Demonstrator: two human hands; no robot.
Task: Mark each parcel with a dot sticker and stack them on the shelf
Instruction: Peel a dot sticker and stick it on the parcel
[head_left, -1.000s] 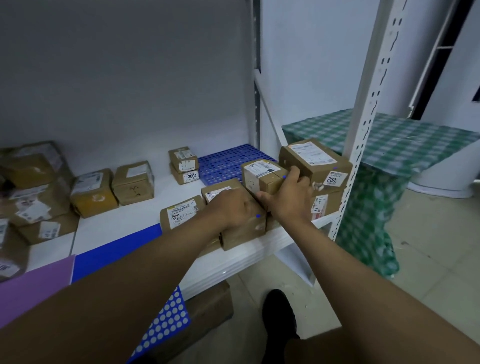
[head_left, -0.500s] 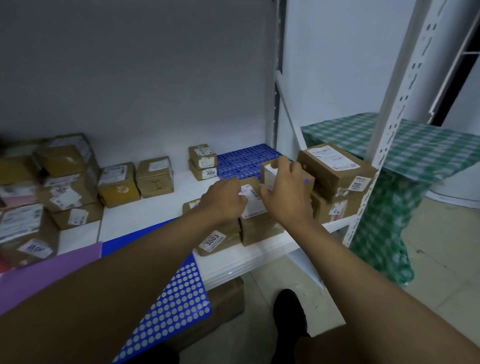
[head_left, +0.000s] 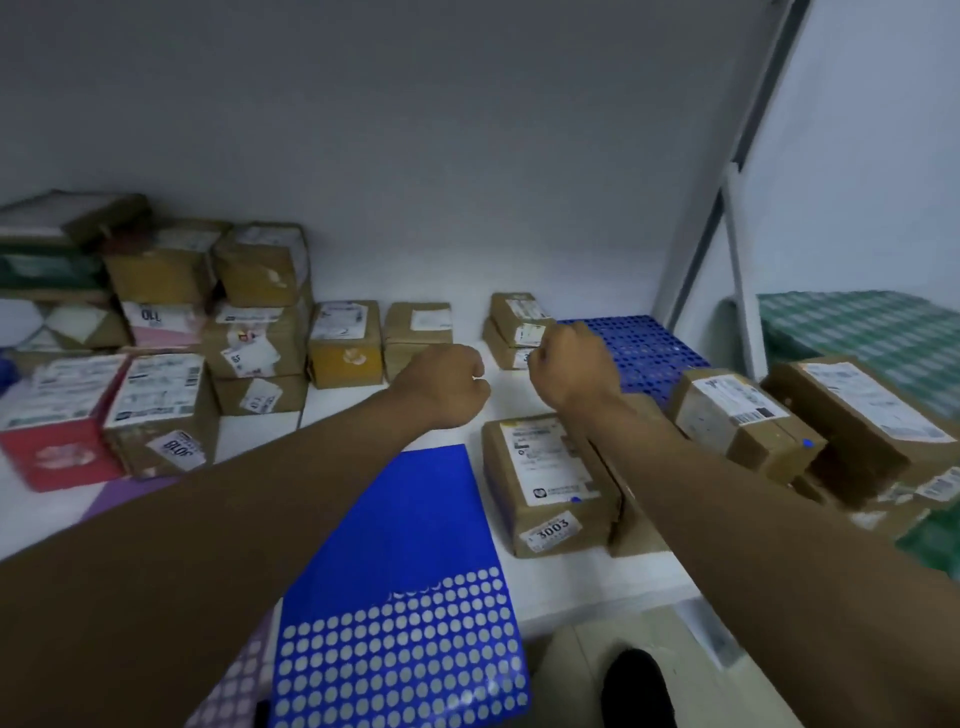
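Both hands (head_left: 511, 379) hover fisted beyond the 3003 parcel (head_left: 550, 483).

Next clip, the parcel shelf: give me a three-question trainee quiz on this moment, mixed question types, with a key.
1. True or false: the left hand grips a brown cardboard parcel.
2. Multiple choice: the blue dot-sticker sheet lies A) on the blue perforated mat at the back, B) at the front edge of the white shelf, left of the brown cardboard parcel labelled 3003, C) on the red box.
3. Fill in: both hands hover with fingers ____ and hold nothing.

Key
1. False: it holds nothing visible.
2. B
3. curled; the right hand matches the left.
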